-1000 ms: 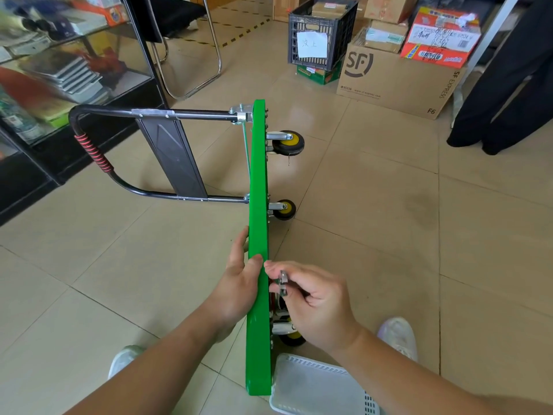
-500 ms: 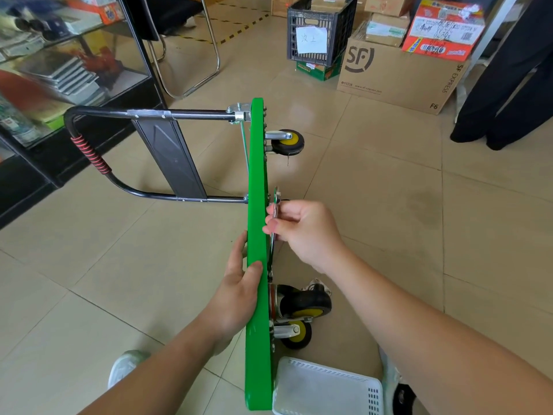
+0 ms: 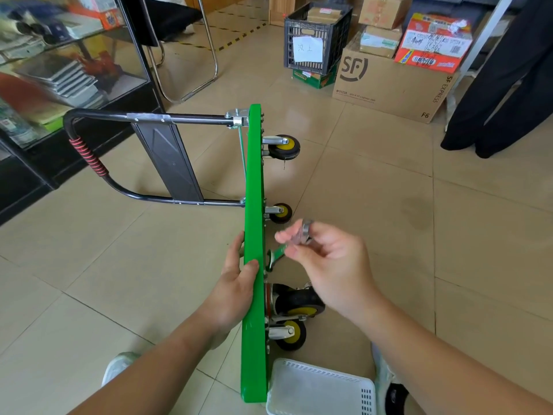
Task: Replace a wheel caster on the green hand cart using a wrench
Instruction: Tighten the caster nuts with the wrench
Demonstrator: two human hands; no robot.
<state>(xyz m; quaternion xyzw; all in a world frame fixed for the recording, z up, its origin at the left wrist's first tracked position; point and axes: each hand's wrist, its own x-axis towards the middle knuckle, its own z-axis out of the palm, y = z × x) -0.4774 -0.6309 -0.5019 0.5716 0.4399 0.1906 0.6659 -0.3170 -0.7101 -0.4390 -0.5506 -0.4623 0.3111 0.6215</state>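
On the tiled floor (image 3: 389,235), green hand cart (image 3: 254,205) stands on edge; left hand (image 3: 236,283) grips its deck rim. Right hand (image 3: 326,259), blurred, apparently pinches the wrench (image 3: 276,254) beside the underside.

- Left hand (image 3: 236,284): thumb hooked over the upper edge of the green cart deck (image 3: 254,339), fingers laid against its left face, gripping the panel.
- Left forearm: bare, enters from the lower left, wrist roughly in line with the hand.
- Right hand (image 3: 332,265): hovers just right of the deck, clear of it, fingers curled; their tips are motion-blurred.
- Right fingertips (image 3: 283,236) pinch a wrench (image 3: 276,255), its open end near the deck; contact there cannot be determined.
- Right forearm: bare, enters from the lower right.
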